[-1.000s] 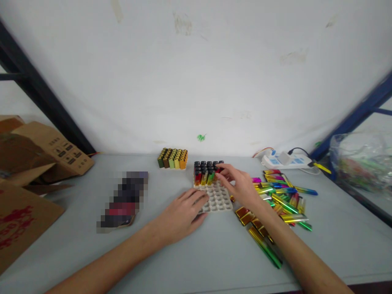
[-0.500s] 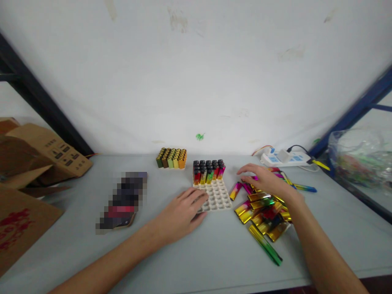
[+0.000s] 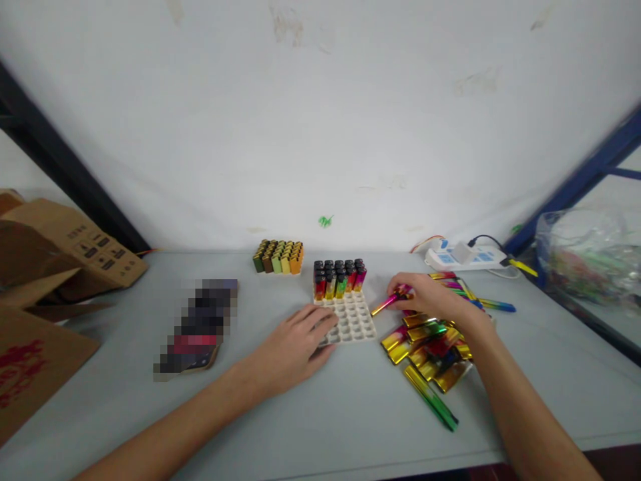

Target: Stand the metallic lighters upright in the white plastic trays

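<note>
Lighter pinched in our right hand, tilted, just off the tray at 3 o'clock. Our left hand is on its 8 o'clock side, can't tell if gripping. Loose pile at 4.

The loose lighters look glossy and metallic, the tray matt plastic, the box cardboard.

Lighter pile right of tray
</note>
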`<move>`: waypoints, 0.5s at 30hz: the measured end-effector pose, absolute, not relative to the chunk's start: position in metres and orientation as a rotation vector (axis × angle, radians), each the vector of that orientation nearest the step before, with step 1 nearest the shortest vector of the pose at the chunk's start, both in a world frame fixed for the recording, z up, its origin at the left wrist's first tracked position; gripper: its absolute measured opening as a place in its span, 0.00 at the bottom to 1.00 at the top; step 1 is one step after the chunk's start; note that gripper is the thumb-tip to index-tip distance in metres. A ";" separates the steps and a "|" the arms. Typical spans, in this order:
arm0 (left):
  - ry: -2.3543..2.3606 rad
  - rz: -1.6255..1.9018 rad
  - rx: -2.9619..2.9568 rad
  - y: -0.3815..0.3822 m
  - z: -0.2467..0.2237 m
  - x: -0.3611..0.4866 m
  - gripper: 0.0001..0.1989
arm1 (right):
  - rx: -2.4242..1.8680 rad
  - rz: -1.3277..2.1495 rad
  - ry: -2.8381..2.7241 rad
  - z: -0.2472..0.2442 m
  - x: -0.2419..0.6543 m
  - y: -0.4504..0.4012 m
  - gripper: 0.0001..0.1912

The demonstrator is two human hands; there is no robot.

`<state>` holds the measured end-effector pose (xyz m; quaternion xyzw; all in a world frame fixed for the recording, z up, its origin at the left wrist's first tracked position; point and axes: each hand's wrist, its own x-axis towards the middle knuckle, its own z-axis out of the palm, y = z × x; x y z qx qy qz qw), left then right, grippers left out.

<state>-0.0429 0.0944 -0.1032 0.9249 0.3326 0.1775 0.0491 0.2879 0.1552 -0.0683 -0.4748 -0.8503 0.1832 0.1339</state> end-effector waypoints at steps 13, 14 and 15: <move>1.003 0.529 2.832 0.095 -0.100 -0.042 0.19 | -1.087 0.642 -2.165 -0.066 0.241 0.145 0.16; 1.002 0.538 2.834 0.095 -0.101 -0.042 0.18 | -1.063 0.634 -2.147 -0.070 0.234 0.145 0.16; 1.002 0.541 2.837 0.095 -0.101 -0.042 0.19 | -1.044 0.622 -2.124 -0.074 0.228 0.146 0.15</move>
